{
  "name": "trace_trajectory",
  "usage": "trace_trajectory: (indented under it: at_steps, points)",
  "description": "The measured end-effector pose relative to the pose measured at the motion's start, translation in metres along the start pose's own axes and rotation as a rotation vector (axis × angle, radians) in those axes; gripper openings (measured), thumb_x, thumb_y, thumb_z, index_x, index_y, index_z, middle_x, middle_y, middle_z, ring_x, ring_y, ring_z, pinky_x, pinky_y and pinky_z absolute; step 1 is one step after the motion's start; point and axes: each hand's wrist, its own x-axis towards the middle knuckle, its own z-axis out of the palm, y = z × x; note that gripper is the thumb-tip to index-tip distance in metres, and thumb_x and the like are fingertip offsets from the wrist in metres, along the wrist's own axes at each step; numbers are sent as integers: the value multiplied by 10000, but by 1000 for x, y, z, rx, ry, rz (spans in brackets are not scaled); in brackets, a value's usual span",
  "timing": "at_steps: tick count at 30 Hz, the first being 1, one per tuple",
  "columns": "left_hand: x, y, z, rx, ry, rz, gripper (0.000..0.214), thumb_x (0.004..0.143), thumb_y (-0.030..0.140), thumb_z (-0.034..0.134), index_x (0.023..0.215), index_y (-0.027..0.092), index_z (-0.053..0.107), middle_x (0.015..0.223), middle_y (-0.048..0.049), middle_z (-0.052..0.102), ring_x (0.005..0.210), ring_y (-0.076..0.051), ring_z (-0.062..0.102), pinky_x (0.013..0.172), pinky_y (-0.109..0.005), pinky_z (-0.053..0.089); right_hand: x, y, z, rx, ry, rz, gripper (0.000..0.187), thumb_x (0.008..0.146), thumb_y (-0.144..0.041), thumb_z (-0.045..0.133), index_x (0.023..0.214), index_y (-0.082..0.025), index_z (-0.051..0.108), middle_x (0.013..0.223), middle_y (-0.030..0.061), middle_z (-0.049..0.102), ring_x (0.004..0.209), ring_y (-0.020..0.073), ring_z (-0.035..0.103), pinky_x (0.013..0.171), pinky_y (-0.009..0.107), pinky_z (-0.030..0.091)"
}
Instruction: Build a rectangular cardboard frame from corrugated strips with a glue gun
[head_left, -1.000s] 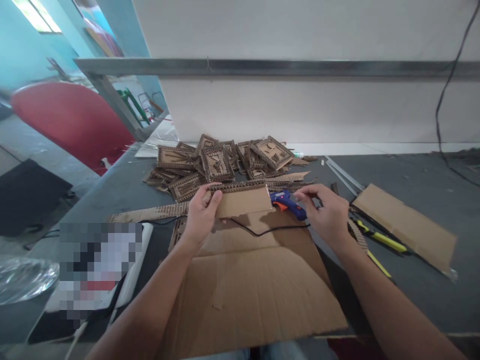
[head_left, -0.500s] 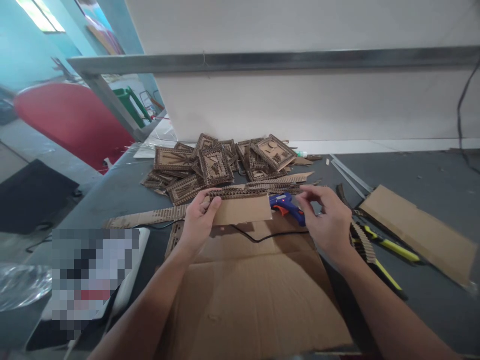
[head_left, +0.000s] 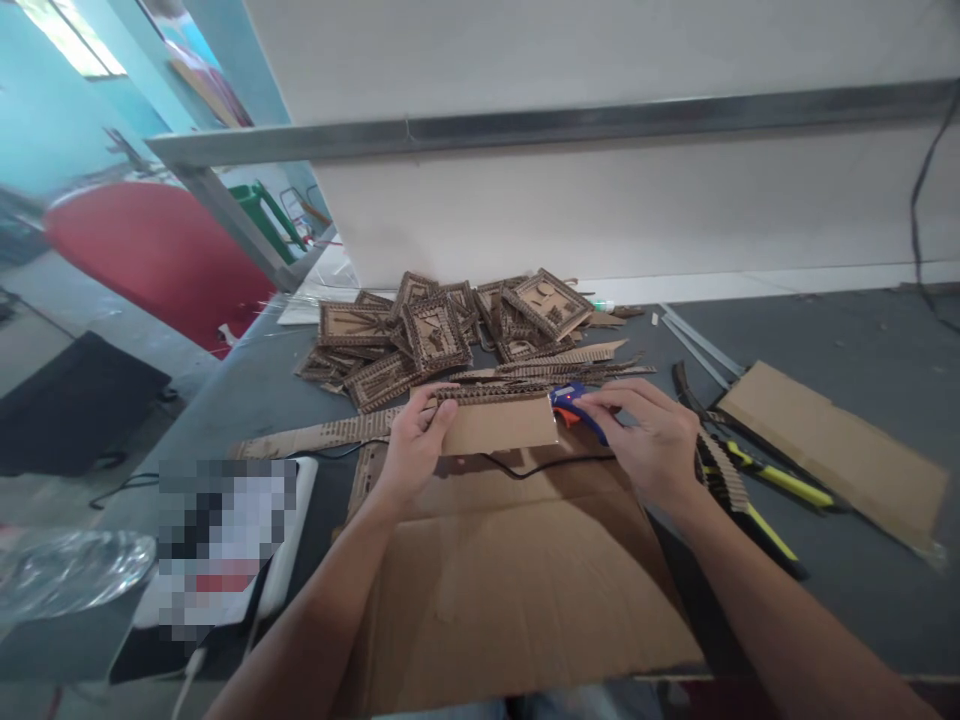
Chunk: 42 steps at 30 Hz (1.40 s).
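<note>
My left hand grips a small rectangular piece of cardboard by its left end, thumb on the near face. Ridged corrugated strip runs along the piece's upper edge. To its right, my right hand is closed in a pinch, the fingertips in front of a blue glue gun with an orange trigger and a small red light. Whatever sits between those fingertips, if anything, is too small to make out. Below both hands lies a large cardboard sheet, with a black cord crossing its far part.
Behind the hands is a pile of small framed cardboard pieces beside loose corrugated strips. Yellow-and-black cutters and a cardboard panel lie at right. A plastic bottle is at left, near a red chair.
My right hand has moved left, its fingertips now in front of the glue gun. The held cardboard sits slightly further right in view, and the camera has shifted a little.
</note>
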Motion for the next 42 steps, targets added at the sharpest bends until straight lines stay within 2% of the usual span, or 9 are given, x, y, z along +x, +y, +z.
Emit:
trace_trajectory:
  at_steps: [7, 13, 18, 23, 26, 29, 33, 38, 42]
  points:
    - [1, 1, 1, 1, 59, 126, 399, 727, 454, 850, 928, 146, 695, 782, -1, 670, 685, -87, 603, 615, -166, 491, -35, -18, -22, -55, -107, 40, 160, 954, -110, 609, 934, -205, 735, 876, 32, 775, 779, 144, 737, 749, 237, 586]
    - [-3, 16, -2, -128, 46, 28, 454, 639, 414, 898, 879, 154, 614, 806, -9, 669, 646, -123, 611, 493, -222, 542, -98, -31, -57, -159, -125, 151, 146, 948, -131, 622, 909, -212, 737, 880, 16, 785, 785, 148, 752, 762, 244, 584]
    - [-6, 31, 6, -167, 104, 30, 467, 591, 367, 921, 807, 157, 564, 737, 20, 639, 619, -106, 617, 520, -218, 572, -120, -31, -81, -225, -109, 225, 80, 930, -230, 698, 860, -217, 735, 800, 1, 764, 693, 145, 729, 681, 253, 567]
    - [-35, 35, 6, -96, 101, 60, 413, 686, 381, 880, 820, 172, 550, 770, 12, 654, 637, -123, 642, 538, -246, 596, -124, -21, -89, -281, -232, 179, 231, 1007, -169, 520, 1065, -201, 741, 991, 43, 786, 864, 158, 748, 828, 270, 568]
    - [-68, 32, -5, 37, 115, 12, 370, 744, 395, 847, 866, 175, 575, 792, 9, 674, 626, -133, 660, 582, -276, 612, -121, -16, -88, -341, -211, 239, 225, 996, -245, 532, 1076, -186, 734, 1052, 82, 772, 924, 205, 736, 889, 332, 559]
    - [-105, 21, -20, 148, 198, -34, 355, 761, 418, 833, 869, 173, 601, 788, -2, 687, 682, -146, 676, 607, -241, 591, -113, -10, -86, -505, -155, 402, 287, 967, -367, 547, 1057, -165, 731, 974, 115, 756, 852, 262, 716, 801, 395, 553]
    - [-142, -5, -34, 135, 353, -85, 383, 741, 440, 843, 866, 178, 594, 841, -25, 721, 721, -158, 690, 600, -222, 581, -98, 0, -85, -700, -277, 639, 331, 924, -415, 559, 1080, -169, 719, 913, 112, 742, 759, 288, 682, 606, 376, 464]
    - [-155, -19, -30, 132, 463, -133, 483, 638, 487, 886, 858, 179, 588, 788, -32, 717, 633, -183, 701, 558, -271, 616, -83, 9, -86, -759, -467, 767, 263, 889, -322, 568, 1056, -198, 729, 918, 91, 767, 713, 273, 679, 560, 354, 400]
    - [-147, -12, -25, 205, 361, -132, 512, 676, 521, 848, 968, 184, 597, 861, -44, 724, 581, -183, 691, 521, -298, 614, -81, 9, -92, -516, -338, 778, 245, 847, -333, 598, 1000, -192, 727, 806, 57, 747, 708, 237, 698, 662, 354, 498]
